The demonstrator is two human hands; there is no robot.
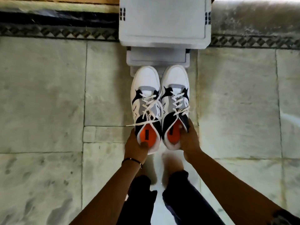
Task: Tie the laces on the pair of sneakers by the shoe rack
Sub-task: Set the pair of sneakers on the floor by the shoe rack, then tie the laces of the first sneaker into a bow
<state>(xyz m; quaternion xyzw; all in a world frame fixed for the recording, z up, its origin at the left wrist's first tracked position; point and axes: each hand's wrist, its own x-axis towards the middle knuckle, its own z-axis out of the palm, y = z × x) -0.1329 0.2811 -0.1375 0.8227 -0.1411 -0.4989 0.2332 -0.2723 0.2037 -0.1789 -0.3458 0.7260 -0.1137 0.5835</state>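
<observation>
Head view, looking straight down. Two sneakers side by side, toes pointing away from the person toward the pale grey shoe rack (164,21), whose stepped lower tiers sit just beyond the toes. Left sneaker (146,98) and right sneaker (176,96) nearly touch along their inner edges. Both white at the toe, grey through the middle, dark navy or black panels at the eyelets and collar, orange insoles showing in the openings.

Laces (149,109) are white and flat, threaded but loose. On the left shoe one end trails off over the outer side; the right shoe's ends lie slack across the tongue.

Left hand (137,147) grips the heel of the left sneaker, thumb resting inside on the orange insole. A thin dark bracelet (132,160) circles that wrist. Right hand (189,140) grips the right sneaker at the heel and outer collar, fingers wrapped on the dark panel.

Each insole carries a small dark rectangular label; lettering too small and blurred to read. No brand mark legible on the uppers.

Floor (48,103) is pale marbled tile with a dark patterned border strip running behind the rack. Dark trouser legs (178,192) show below the forearms.
</observation>
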